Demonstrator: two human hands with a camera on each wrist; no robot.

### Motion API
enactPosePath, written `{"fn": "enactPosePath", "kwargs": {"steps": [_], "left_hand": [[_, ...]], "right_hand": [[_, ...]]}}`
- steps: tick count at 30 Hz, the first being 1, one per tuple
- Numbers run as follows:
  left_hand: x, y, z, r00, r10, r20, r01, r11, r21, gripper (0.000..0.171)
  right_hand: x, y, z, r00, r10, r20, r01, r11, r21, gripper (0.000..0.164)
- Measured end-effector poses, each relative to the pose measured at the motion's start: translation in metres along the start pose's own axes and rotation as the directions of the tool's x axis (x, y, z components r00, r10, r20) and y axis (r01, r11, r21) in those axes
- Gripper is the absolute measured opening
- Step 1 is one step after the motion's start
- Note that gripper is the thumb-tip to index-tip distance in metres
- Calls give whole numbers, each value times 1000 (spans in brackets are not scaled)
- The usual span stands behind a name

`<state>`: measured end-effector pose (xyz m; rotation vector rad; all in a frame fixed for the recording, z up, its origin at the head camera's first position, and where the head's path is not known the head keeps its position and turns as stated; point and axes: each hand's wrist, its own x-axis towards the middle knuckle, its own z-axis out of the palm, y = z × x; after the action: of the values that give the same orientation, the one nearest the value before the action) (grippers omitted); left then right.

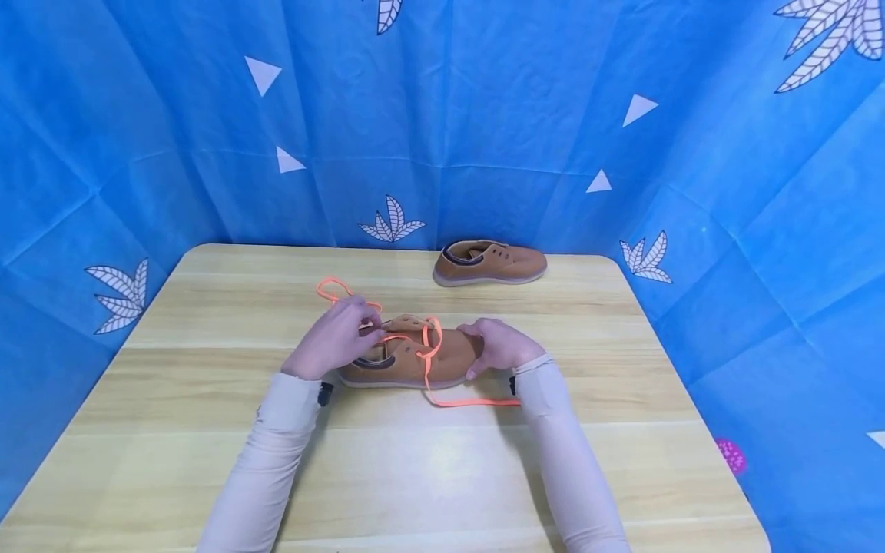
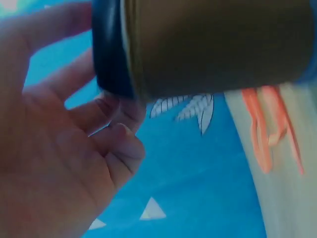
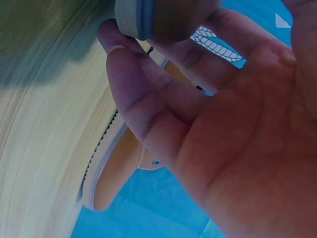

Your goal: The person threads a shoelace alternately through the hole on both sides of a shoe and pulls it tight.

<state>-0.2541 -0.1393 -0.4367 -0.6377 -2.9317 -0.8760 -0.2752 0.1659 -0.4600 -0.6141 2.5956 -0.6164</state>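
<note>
A brown shoe with an orange shoelace lies sideways on the table, its toe to the right. My right hand grips the toe, thumb on the near side and fingers on the far side. In the right wrist view, the fingers bend around the toe's sole edge. At the shoe's opening is my left hand, its fingers bent by the collar. The shoe hides those fingertips in the left wrist view, so what they hold is unclear. One lace end loops beyond the left hand; the other trails toward the right wrist.
A second brown shoe, with no lace in its eyelets, stands near the table's back edge. Blue patterned cloth hangs behind and beside the wooden table.
</note>
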Motion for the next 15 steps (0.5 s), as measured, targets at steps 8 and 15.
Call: {"fn": "enactPosePath", "kwargs": {"steps": [8,15], "left_hand": [[-6,-3,2,999,-4,49,-3,989,147,5],[-5,-1,6,996,-1,86,-16,980,197,14]], "right_hand": [[1,-2,1,1000,-7,6,7,1000,-1,87],[2,1,0,1000,-23,-2,23,1000,-19,88]]}}
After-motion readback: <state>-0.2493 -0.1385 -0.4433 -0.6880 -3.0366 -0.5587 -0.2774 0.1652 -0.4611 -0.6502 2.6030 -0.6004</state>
